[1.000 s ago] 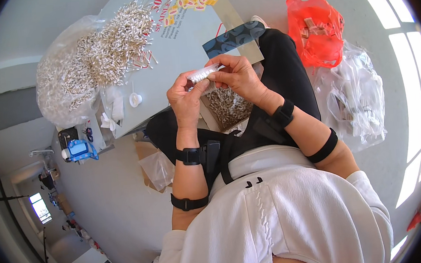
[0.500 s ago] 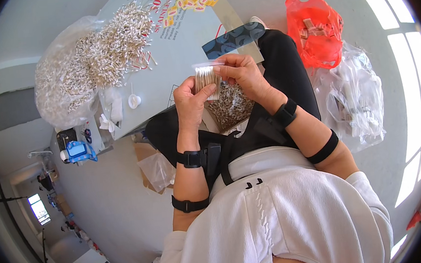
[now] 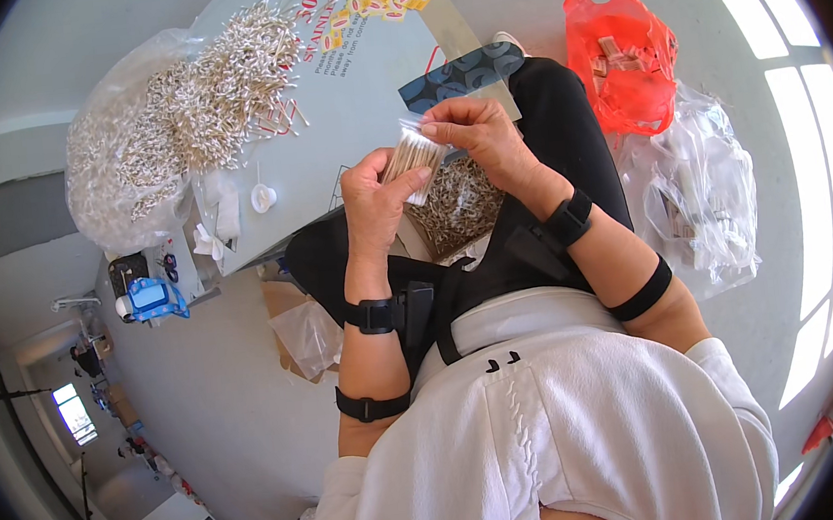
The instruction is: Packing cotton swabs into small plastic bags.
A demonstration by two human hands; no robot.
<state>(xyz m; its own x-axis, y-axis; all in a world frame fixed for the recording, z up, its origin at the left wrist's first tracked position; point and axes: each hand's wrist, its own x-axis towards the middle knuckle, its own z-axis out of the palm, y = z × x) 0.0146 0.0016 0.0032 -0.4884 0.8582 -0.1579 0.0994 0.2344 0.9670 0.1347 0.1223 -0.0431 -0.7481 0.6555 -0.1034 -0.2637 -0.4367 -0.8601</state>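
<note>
A small, flat, clear plastic pouch (image 3: 407, 169) packed with white-tipped, tan-stemmed cotton swabs is held tilted above the left side of a shallow pale open box (image 3: 416, 235), which sits between the thighs. Left of the box, the bare left hand (image 3: 372, 199) pinches the pouch's body, thumb across its front, fingers behind. Above the box, the bare right hand (image 3: 488, 143) pinches the film at the pouch's upper edge between thumb and forefinger, other fingers curled.

Whether that edge is sealed cannot be told; if it is open, further tilting could let swabs slide out. A hard tug by the right hand might stretch or tear the thin, slippery film, and too firm a left thumb could bend the slender stems.

Loose swabs (image 3: 458, 205) lie tangled in the box, rough and bristly. Well left of it, a spiky swab heap (image 3: 233, 88) spills from a crinkled, translucent sack (image 3: 91, 165) onto a smooth grey tabletop (image 3: 327, 139).
</note>
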